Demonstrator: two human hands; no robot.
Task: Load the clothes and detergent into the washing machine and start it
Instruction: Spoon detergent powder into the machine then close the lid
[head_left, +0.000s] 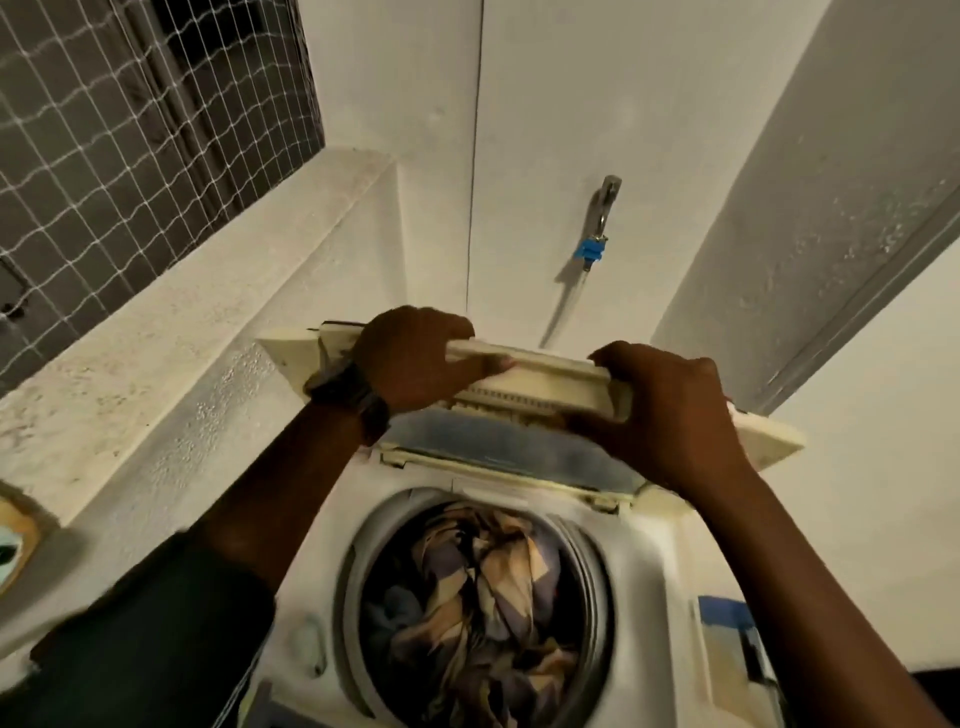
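Note:
A white top-loading washing machine (649, 545) stands below me with its round drum open. Patterned clothes (483, 597) in beige, purple and blue fill the drum. The folding lid (540, 384) is raised at the back, folded on itself. My left hand (415, 358), with a dark watch on the wrist, grips the lid's upper edge on the left. My right hand (660, 405) grips the same edge on the right. No detergent is in view.
A metal tap (605, 200) with a blue hose fitting (589, 249) sticks out of the white wall behind the machine. A concrete ledge (156, 332) under a netted window (130, 119) runs on the left. The control panel (727, 644) lies at the machine's right.

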